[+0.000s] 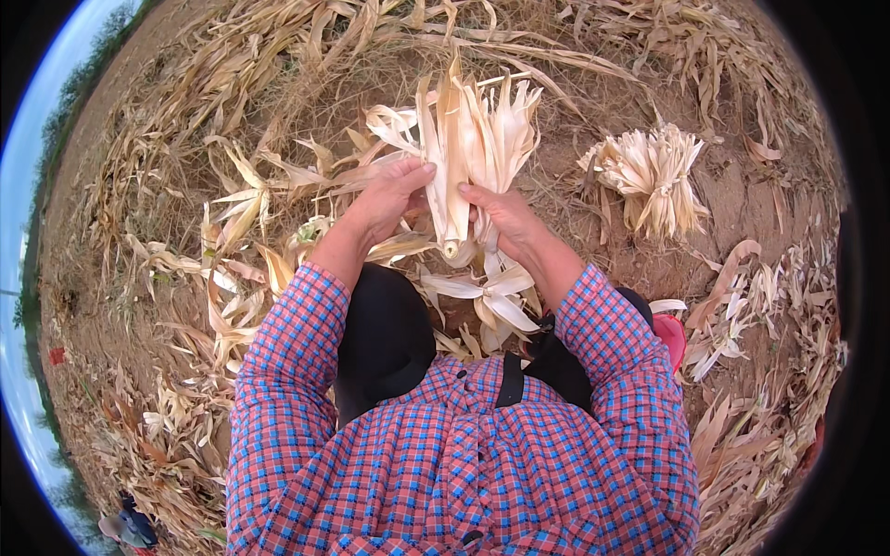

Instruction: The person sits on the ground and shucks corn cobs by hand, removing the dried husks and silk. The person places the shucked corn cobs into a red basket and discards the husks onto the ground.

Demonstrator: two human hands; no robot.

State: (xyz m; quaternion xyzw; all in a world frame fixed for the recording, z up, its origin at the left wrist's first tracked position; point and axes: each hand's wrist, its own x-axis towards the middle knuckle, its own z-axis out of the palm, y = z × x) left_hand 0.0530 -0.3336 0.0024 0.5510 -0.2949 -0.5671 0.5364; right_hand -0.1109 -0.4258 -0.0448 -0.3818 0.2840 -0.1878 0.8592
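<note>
Pale dry corn husks fan upward between my two hands in front of my knees. My left hand grips the left edge of the husks, thumb on top. On their lower right part, my right hand pinches them between thumb and fingers, some of which are hidden behind. A round cut stem end points towards me at the bottom of the husks. Just below it, an opened, star-shaped husk lies between my legs.
A tied bundle of husks rests on the bare soil at the right. Loose husks and dry stalks cover ground at the left and far side. A pink object lies by my right knee. Another person is at the far lower left.
</note>
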